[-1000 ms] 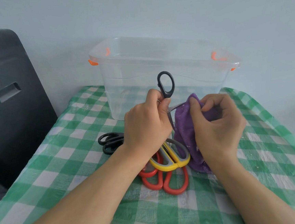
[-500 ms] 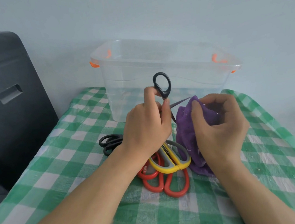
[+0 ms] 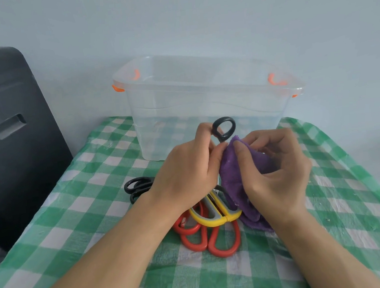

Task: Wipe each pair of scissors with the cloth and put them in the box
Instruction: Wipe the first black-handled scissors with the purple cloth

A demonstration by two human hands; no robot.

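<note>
My left hand point(image 3: 186, 169) grips a pair of black-handled scissors point(image 3: 224, 128) by the handles, one handle loop sticking up above my fingers. My right hand point(image 3: 276, 170) pinches a purple cloth point(image 3: 233, 174) wrapped around the blades, which are hidden inside it. Under my hands on the table lie yellow-handled scissors point(image 3: 216, 215), red-handled scissors point(image 3: 213, 240) and another black pair point(image 3: 136, 187). A clear plastic box point(image 3: 203, 101) with orange clips stands behind, with no scissors visible in it.
The table wears a green-and-white checked plastic cover point(image 3: 76, 222). A black chair back point(image 3: 11, 136) stands at the left edge. A pale wall rises right behind the box.
The cloth has slid up over the blades toward the handles, so the bare blade tips seen earlier are now covered. Both hands sit slightly closer together.
</note>
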